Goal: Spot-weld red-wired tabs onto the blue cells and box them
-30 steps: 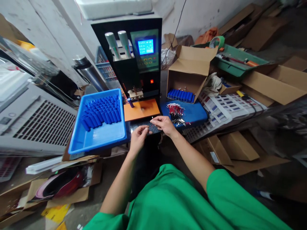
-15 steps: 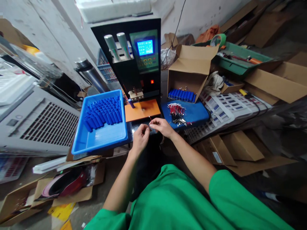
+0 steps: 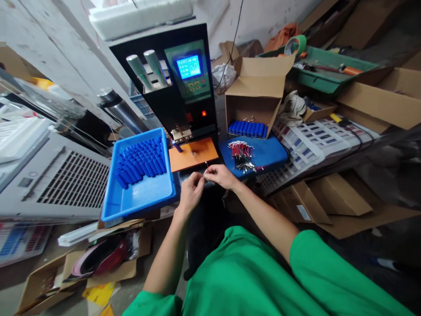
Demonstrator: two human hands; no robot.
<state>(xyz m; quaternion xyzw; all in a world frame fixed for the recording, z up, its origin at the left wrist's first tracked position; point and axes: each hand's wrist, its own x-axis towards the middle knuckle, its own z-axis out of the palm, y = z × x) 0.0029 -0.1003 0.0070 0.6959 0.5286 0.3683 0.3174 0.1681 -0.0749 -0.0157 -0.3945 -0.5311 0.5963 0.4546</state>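
The black machine (image 3: 154, 112) stands at the rear of the surface (image 3: 184, 174); a white foam block (image 3: 141, 19) lies on top; its lit screen (image 3: 189, 66) shows characters and a waveform, the characters too blurred to read.
The blue tray (image 3: 141, 199), left of the machine, holds rows of blue cylinders (image 3: 144, 159); behind it stands a steel bottle (image 3: 123, 112). The green tray (image 3: 329, 84), far right, holds tools; a green tape roll (image 3: 296, 44) rests at its rim.
The open cardboard box (image 3: 253, 105), right of the machine, holds more blue cylinders; in front, a blue pad (image 3: 272, 153) carries a bundle of red and black leads (image 3: 241, 153).
The orange plate (image 3: 205, 152) lies between the hands and the machine; one blue cylinder (image 3: 177, 146) is on it, near the copper pins (image 3: 180, 131).
The left hand (image 3: 191, 189) has thumb and finger together, near the right fingertips; its grip cannot be told. The right hand (image 3: 221, 176) is pinched on a thin red lead (image 3: 207, 166), white end upward, just before the plate.
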